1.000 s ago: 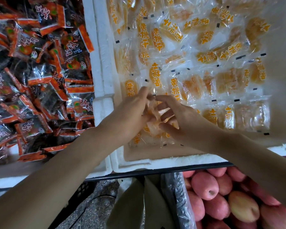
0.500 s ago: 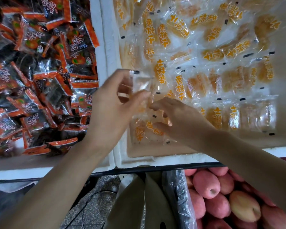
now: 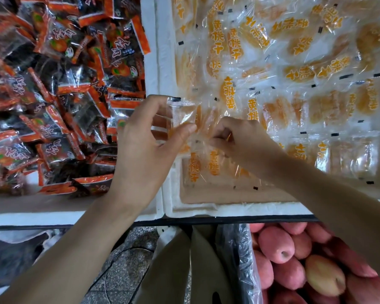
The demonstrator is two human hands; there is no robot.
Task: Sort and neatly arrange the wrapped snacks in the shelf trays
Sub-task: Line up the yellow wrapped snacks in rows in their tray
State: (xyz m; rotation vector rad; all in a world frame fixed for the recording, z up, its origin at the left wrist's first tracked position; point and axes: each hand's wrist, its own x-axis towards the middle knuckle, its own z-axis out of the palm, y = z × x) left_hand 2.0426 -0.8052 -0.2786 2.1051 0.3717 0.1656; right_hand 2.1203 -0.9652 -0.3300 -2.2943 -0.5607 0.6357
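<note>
Clear packets of yellow peach snacks (image 3: pixel 281 69) with orange lettering fill the right white foam tray (image 3: pixel 206 209). Over that tray's near left corner, my left hand (image 3: pixel 145 145) holds one clear packet (image 3: pixel 182 115) between thumb and fingers. My right hand (image 3: pixel 237 137) is beside it, fingers curled and pinching the edge of another clear wrapper (image 3: pixel 206 132) over the packets lying at the tray's front. The left foam tray (image 3: pixel 75 216) holds a loose pile of dark packets with orange-red stripes (image 3: pixel 59 95).
A black shelf rail (image 3: pixel 206 221) runs under the trays. Below it at the right is a box of pink-red apples (image 3: pixel 294 260) lined with a plastic bag (image 3: pixel 244 249). A speckled floor (image 3: pixel 119 260) and a cable show at lower middle.
My left hand has lifted up and left with a clear packet. My right hand has followed upward, still pinching a wrapper. The view has shifted slightly.
</note>
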